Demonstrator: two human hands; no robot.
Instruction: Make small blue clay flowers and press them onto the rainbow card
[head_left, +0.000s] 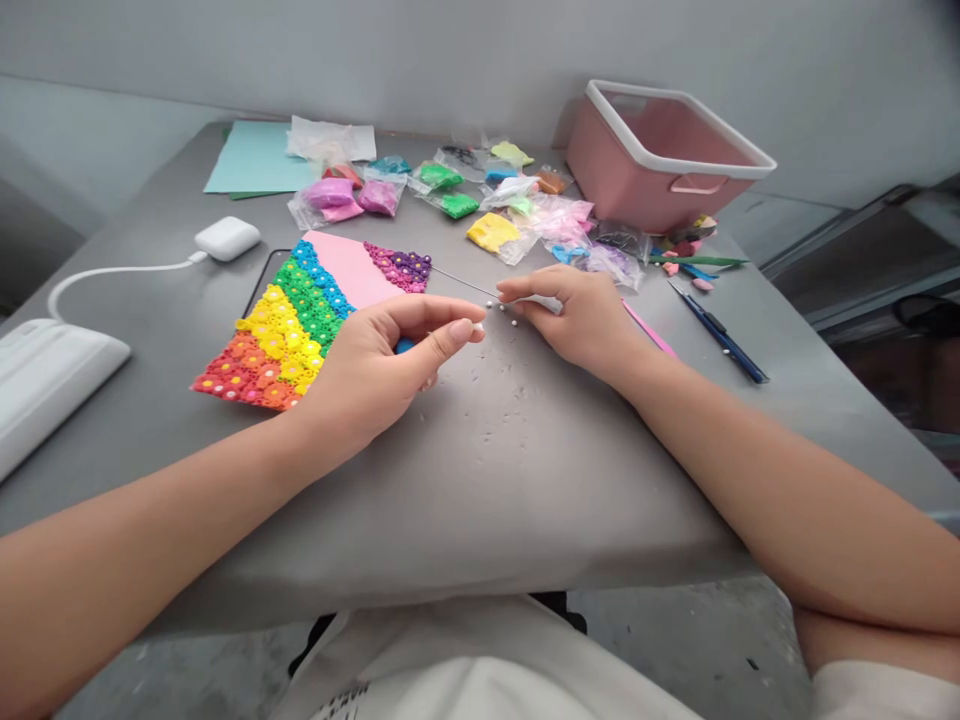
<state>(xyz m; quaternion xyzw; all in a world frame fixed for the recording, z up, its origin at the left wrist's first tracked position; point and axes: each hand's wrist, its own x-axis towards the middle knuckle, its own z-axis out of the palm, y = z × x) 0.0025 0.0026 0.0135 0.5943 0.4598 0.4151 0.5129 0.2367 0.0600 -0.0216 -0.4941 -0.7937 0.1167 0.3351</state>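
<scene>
This grey bench (525,520) backs onto a pale wall (450,50); grey floor (675,640) shows on the near side, a dark, blurry frame (847,260) off right, light soft and even.

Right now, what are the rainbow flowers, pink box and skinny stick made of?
The rainbow flowers look like soft clay: matte, lumpy petals. The pink box seems plastic: smooth, with rounded corners. The skinny stick may be metal, being straight and grey; its finish is unclear.
</scene>
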